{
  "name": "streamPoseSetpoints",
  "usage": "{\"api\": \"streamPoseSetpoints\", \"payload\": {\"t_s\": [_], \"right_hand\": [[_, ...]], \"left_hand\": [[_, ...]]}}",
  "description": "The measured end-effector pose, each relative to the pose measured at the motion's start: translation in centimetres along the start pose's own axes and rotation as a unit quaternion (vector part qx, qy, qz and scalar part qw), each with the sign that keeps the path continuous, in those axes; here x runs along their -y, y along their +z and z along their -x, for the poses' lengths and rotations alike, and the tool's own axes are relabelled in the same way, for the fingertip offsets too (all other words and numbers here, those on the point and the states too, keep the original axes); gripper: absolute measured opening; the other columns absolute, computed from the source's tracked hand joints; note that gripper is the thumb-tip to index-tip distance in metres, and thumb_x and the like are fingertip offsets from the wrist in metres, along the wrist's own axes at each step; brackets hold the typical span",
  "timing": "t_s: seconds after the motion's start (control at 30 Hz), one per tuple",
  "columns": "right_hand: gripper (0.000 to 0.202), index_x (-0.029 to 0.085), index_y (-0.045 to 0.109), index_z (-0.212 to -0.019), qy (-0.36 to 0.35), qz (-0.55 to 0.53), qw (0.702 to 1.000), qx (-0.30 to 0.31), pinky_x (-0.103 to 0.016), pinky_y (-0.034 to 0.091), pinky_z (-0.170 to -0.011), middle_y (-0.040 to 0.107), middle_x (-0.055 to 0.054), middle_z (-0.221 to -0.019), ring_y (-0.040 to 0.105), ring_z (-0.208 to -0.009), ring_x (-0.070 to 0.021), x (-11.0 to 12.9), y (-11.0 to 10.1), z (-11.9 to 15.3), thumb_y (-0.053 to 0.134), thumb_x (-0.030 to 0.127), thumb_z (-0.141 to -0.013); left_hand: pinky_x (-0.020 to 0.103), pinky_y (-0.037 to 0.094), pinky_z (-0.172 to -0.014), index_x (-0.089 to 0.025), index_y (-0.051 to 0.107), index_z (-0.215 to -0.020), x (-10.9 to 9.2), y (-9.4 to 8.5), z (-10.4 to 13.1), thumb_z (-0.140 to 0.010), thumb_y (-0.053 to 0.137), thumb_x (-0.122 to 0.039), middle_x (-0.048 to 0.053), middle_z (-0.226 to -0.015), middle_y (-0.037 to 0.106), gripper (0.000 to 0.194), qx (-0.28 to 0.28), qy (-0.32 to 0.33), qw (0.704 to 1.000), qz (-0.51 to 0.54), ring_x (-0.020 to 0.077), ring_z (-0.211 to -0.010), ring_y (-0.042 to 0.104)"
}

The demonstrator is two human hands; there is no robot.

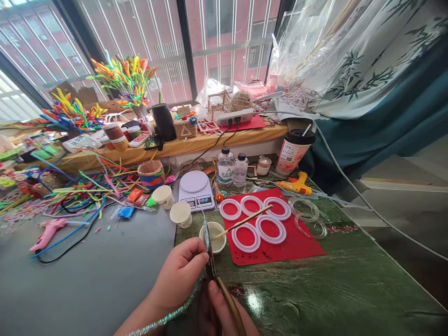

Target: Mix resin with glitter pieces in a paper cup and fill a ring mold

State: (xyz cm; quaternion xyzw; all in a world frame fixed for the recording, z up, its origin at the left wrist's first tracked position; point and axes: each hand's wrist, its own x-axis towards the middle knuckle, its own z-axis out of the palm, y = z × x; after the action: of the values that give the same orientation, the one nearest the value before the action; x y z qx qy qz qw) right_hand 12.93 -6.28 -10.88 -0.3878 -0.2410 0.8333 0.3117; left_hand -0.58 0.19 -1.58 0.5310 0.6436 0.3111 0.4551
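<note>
My left hand [184,266] is closed in a pinch on a glittery tinsel pipe cleaner [170,317]. Its long end trails below the wrist to the lower left. Scissors [229,301] with a gold-brown handle are gripped in my right hand [224,310]; their dark blades point away from me, beside my left fingertips. Whether the blades touch the tinsel I cannot tell. Just beyond them stands a paper cup [220,242] with a wooden stick [248,218] leaning out of it. Several translucent ring molds [246,237] lie on a red sheet [290,252] to the right.
Two more paper cups [181,214] stand by a white digital scale [194,181]. Behind are clear bottles [225,168], a lidded drink cup [294,151] and a yellow glue gun [297,183]. Clear tubing [308,217] lies right. A pink glue gun [47,233] and scattered pipe cleaners [94,189] are left.
</note>
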Motion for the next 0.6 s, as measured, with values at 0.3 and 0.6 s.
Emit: {"api": "streamPoseSetpoints", "payload": {"t_s": [0.3,0.6], "right_hand": [[0.082,0.023,0.055,-0.083,0.005,-0.026,0.995,0.093,-0.022,0.030,-0.051,0.047,0.008,-0.054,0.035,-0.047,-0.0089,0.8,-0.1,-0.4,0.063,0.104,-0.074],[0.086,0.023,0.054,-0.089,-0.021,-0.042,0.986,0.159,-0.023,0.028,-0.051,0.049,0.009,-0.058,0.032,-0.048,-0.0077,-0.6,-0.8,-1.1,0.054,0.108,-0.075]], "left_hand": [[0.029,0.030,-0.062,-0.025,0.050,-0.065,0.0,-1.3,0.0,-0.075,0.061,-0.053,-0.006,-0.064,0.038,0.031,-0.049,-0.011,0.998,0.037,0.0154,-0.064,0.033],[0.028,0.028,-0.060,-0.024,0.052,-0.066,0.7,-2.0,-0.3,-0.074,0.065,-0.053,-0.006,-0.063,0.038,0.032,-0.043,-0.023,0.998,0.051,0.0139,-0.063,0.031]]}}
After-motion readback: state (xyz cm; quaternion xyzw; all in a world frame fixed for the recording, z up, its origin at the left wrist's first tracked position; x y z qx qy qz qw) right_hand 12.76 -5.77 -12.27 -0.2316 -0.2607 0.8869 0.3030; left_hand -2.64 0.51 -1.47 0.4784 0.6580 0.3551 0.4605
